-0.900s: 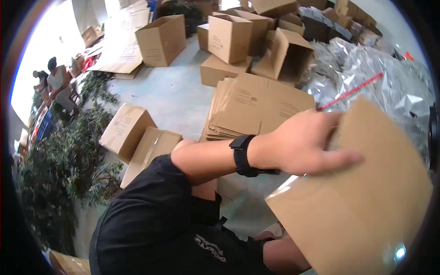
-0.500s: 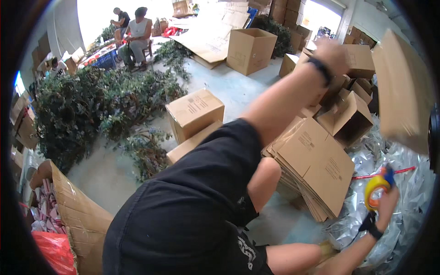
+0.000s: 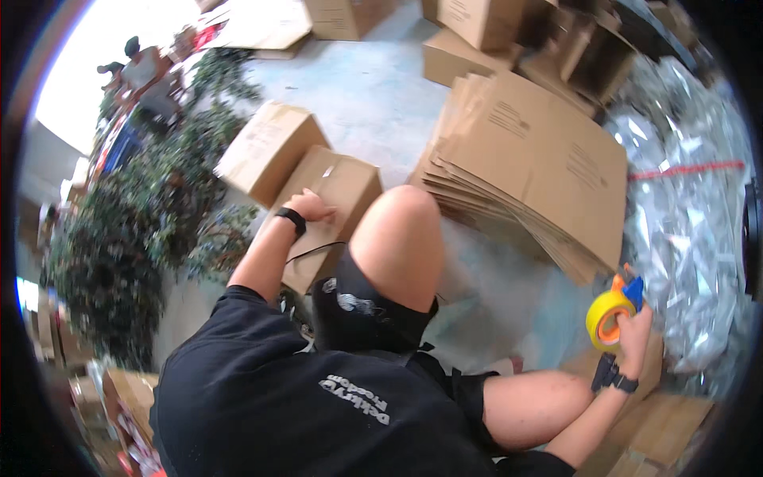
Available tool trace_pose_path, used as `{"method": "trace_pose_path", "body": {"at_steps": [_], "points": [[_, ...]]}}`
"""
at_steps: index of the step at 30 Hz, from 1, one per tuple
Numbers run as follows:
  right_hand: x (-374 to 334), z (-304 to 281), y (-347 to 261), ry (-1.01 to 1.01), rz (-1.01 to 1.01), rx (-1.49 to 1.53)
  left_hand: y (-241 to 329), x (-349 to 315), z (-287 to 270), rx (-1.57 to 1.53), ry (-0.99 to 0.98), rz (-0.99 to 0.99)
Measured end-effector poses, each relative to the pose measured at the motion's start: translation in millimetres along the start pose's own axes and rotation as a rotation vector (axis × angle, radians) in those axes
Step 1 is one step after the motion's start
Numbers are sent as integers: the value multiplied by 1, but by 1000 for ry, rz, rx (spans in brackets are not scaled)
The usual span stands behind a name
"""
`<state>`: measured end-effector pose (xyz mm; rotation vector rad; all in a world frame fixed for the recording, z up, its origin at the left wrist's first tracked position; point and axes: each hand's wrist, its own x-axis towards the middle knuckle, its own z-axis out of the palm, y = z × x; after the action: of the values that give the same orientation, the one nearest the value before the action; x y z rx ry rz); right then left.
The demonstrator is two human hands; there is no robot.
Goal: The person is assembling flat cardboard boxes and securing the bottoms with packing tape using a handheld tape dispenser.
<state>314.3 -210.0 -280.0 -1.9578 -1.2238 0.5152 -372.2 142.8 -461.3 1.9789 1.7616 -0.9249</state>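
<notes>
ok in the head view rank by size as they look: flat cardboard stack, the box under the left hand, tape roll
1. Flat cardboard stack, largest.
2. Box under the left hand, though partly hidden by the knee.
3. Tape roll in the right hand, clearly smallest.

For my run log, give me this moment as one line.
left hand: resting on closed box | right hand: holding tape dispenser | flat cardboard stack: beside knee

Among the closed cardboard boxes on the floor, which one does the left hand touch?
The left hand rests on the closed box lying directly beside the raised knee. The neighbouring closed box, nearer the green plants, is untouched.
</notes>
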Motion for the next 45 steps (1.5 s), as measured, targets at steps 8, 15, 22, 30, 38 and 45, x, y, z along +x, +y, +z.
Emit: {"method": "trace_pose_path", "body": {"at_steps": [8, 15, 22, 30, 38, 45], "points": [[-39, -29, 73, 172, 370, 302, 302, -51, -229, -504, 464, 1045], [-55, -26, 87, 216, 481, 250, 440, -4, -165, 196, 605, 967], [-106, -50, 116, 160, 574, 37, 461, 14, -169, 457, 530, 851], [-114, -55, 113, 86, 762, -79, 448, 28, -172, 394, 503, 1025], [-114, -46, 114, 65, 681, -59, 458, 7, -147, 546, 817, 976], [-107, -51, 102, 86, 603, 83, 447, 48, -164, 157, 868, 768]]}}
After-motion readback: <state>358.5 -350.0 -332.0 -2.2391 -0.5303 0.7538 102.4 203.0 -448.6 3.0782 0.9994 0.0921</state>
